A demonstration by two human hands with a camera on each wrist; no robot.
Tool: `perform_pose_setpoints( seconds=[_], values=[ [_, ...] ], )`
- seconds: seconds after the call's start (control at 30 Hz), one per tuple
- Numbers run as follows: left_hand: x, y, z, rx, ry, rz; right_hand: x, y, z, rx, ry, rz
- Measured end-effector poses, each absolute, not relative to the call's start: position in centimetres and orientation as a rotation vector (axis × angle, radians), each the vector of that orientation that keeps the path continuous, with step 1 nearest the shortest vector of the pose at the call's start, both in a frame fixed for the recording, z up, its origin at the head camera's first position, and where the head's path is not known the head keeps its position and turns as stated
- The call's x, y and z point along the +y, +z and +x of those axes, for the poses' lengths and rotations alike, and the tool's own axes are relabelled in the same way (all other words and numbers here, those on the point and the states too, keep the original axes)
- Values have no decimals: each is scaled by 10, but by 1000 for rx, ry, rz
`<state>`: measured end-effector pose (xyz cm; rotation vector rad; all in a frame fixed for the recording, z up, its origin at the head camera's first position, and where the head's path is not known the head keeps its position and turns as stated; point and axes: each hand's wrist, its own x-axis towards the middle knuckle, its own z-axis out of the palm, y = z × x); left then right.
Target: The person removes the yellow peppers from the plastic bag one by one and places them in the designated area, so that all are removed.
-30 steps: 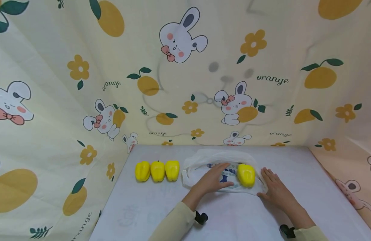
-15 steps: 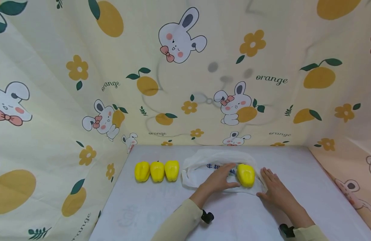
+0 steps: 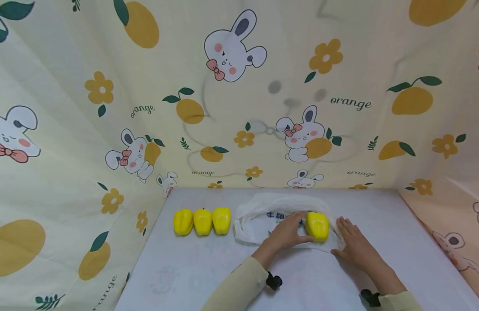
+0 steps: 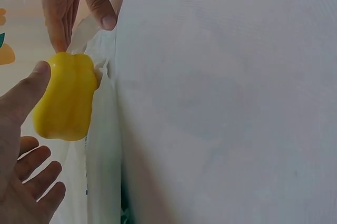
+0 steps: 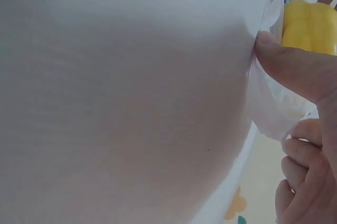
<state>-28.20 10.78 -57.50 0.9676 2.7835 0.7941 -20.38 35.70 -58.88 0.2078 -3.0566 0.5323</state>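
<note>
A yellow bell pepper [image 3: 317,226] stands upright on the right part of a white plastic bag [image 3: 255,225] with blue printing. Just left of it is my left hand [image 3: 284,235], thumb and fingers spread apart; whether they touch the pepper I cannot tell. In the left wrist view the left thumb [image 4: 32,89] overlaps the pepper's edge, with the other fingers below. At the bag's right edge lies my right hand [image 3: 356,244], its fingers nearly straight. The right wrist view has the right thumb [image 5: 295,68] against the bag's edge.
Three more yellow bell peppers [image 3: 202,222] stand in a row left of the bag, on a white-covered table [image 3: 185,272]. A cloth printed with rabbits and oranges [image 3: 231,108] hangs behind and at both sides.
My left hand has moved to the right across the bag, closer to the yellow bell pepper. My right hand and the peppers have stayed in place.
</note>
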Motion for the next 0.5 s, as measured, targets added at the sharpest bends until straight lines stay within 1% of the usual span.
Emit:
perform_pose_setpoints(
  seconds=[0.5],
  values=[
    [129, -582, -277, 2882, 765, 889, 358, -590, -205, -3030, 503, 228]
  ],
)
